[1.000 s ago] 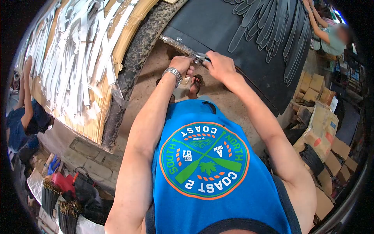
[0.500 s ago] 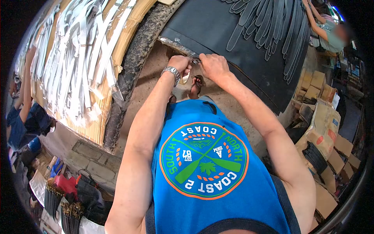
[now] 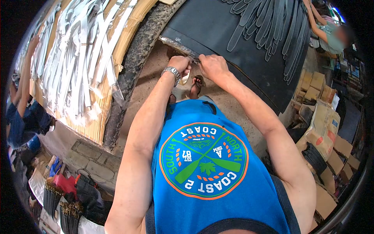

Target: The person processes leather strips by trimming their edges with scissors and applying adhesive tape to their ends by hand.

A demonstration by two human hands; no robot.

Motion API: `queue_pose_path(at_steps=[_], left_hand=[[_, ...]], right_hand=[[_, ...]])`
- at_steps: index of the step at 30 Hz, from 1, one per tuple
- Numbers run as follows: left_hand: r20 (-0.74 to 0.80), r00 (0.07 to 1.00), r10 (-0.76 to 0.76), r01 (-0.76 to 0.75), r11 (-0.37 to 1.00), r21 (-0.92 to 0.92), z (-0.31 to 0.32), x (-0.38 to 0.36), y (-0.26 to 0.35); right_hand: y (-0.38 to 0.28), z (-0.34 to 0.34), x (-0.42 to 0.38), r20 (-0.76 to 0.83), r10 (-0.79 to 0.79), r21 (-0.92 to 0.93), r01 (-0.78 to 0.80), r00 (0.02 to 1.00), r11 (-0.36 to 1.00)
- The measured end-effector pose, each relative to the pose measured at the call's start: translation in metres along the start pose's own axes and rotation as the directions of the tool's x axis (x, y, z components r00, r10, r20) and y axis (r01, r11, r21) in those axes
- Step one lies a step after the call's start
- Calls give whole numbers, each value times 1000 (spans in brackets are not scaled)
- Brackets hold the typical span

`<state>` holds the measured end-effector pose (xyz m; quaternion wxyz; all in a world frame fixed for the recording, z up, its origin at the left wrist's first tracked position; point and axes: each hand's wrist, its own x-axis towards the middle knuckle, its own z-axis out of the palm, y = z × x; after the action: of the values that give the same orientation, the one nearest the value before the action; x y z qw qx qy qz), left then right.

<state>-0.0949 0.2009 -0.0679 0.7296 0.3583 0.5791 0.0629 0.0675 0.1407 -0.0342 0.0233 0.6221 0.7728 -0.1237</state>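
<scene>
Both hands meet at the near edge of the black table surface [image 3: 194, 27]. My left hand [image 3: 180, 64], with a metal watch [image 3: 172, 71] on its wrist, is closed on something small; a pale loop hangs below its fingers. Close on its right, my right hand [image 3: 213, 65] is closed too, its fingertips on a small dark piece between the hands that I cannot make out. Dark straps [image 3: 259, 23] lie fanned over the black surface, beyond my right hand. White straps [image 3: 83, 50] lie on cardboard at the left.
One co-worker [image 3: 333, 37] is at the upper right, another [image 3: 23, 121] at the left edge. Cardboard boxes [image 3: 321, 128] are stacked at the right. Bundles of black straps [image 3: 70, 214] stand at the lower left. A sandalled foot [image 3: 196, 86] is on the floor below my hands.
My hands have hardly moved and keep their hold. The co-worker at the left has shifted an arm and body slightly.
</scene>
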Motion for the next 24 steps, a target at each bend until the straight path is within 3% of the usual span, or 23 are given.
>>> queue_pose_path(at_steps=[3,6,9,17,20,24], left_hand=[[-14,1000,11,-11,1000,-20,1,-2,-1],[-19,1000,13,-14,1000,-24,1,3,-6],[-19,1000,3,-4,999,-38,2,7,-9],[-39,999,-13,12,1000,-14,7,0,-3],[-18,1000,-16,17,1000,19,5,-3,-2],[-9,1000,16,-16,1000,-7,3,-3,-5]], right_hand=[[1,-6,-9,14,47,75,-48,999,996],[3,-20,-9,93,272,241,-287,958,927],[7,-20,11,36,341,235,-339,939,911],[1,-12,48,114,268,200,-286,957,937],[2,-20,38,81,395,273,-402,915,874],[12,-20,2,39,190,187,-194,981,963]])
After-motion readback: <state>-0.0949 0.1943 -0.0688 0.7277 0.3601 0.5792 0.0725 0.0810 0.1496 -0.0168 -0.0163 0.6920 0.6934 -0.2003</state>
